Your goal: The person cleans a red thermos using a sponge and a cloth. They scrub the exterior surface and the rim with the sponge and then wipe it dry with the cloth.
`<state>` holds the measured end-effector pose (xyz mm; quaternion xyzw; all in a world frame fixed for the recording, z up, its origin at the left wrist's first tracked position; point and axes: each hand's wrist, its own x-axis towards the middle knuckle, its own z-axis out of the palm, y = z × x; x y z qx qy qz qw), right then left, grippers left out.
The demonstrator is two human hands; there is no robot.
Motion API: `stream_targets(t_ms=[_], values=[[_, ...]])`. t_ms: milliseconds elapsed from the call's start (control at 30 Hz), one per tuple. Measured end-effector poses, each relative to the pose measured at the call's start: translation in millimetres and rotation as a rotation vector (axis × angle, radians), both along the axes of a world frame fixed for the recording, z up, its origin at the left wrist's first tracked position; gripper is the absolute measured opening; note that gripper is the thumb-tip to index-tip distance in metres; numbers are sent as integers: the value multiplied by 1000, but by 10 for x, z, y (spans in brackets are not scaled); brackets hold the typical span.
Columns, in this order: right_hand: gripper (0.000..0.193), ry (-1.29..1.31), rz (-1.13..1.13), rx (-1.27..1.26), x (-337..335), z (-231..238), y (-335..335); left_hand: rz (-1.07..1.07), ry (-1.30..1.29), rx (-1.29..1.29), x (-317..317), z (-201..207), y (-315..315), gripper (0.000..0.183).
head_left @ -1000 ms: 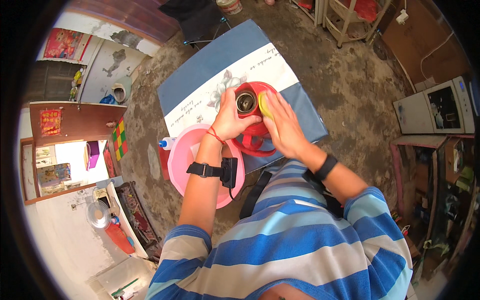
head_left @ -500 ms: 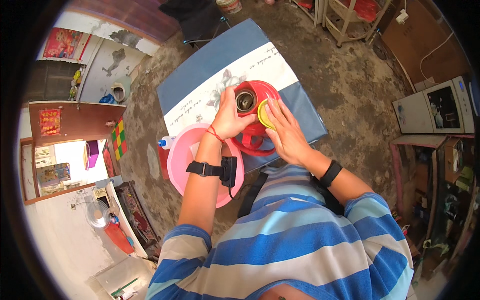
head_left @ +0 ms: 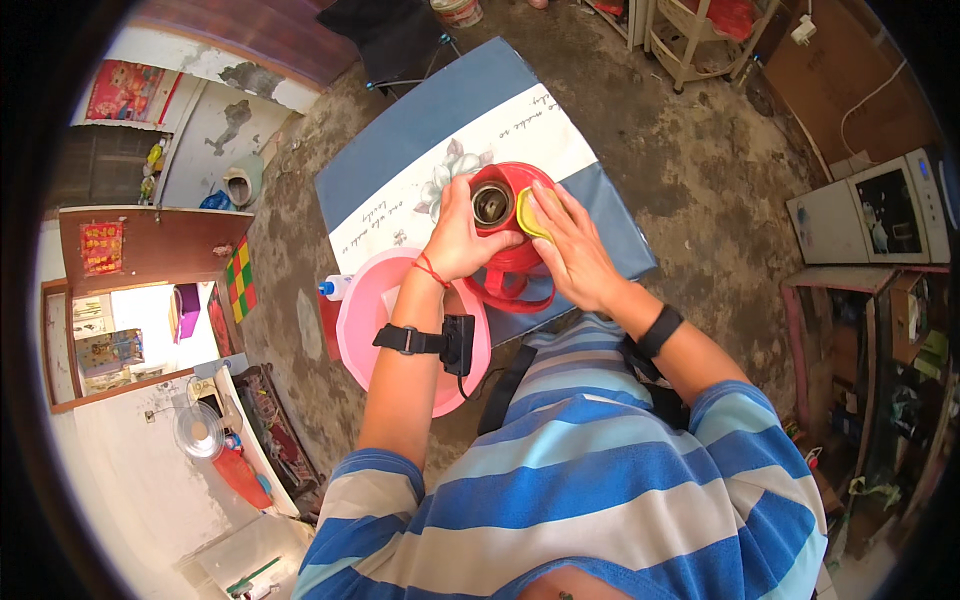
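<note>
A red thermos jug (head_left: 512, 262), its metal-lined mouth (head_left: 491, 204) uncovered, stands at the near edge of the table. My left hand (head_left: 459, 240) wraps round its left side, the thumb lying across the front below the mouth. In my right hand (head_left: 578, 255) a yellow-green sponge (head_left: 527, 217) is pressed flat to the jug's right side, partly covered by the fingers. The red handle loops toward me at the bottom. Under my left forearm sits a pink basin (head_left: 365, 335).
The table (head_left: 420, 130) wears a blue and white cloth with a printed flower. A blue-capped bottle (head_left: 333, 287) stands beside the basin. A dark folding chair (head_left: 380, 40) is past the far edge. Shelves (head_left: 860, 350) and a white cabinet (head_left: 890, 215) line the right side.
My right hand, with the sponge, has slid slightly up and away from me along the jug's side, its fingers turning more over the sponge. My left hand stays in place.
</note>
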<state>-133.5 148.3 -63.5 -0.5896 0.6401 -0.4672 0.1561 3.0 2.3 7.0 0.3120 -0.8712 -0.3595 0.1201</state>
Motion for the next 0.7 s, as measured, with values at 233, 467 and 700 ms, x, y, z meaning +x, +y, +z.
stream_targets(t_ms=[233,467,700], values=[[46,-560,-46,301,-671,14,-753,-12,11,26,-25,24,-28,81],[36,-457,-131,36,-5,302,-202,22,-9,55,17,6,-19,79],[36,-377,-184,86,-83,315,-617,-6,28,37,-38,57,7,78]])
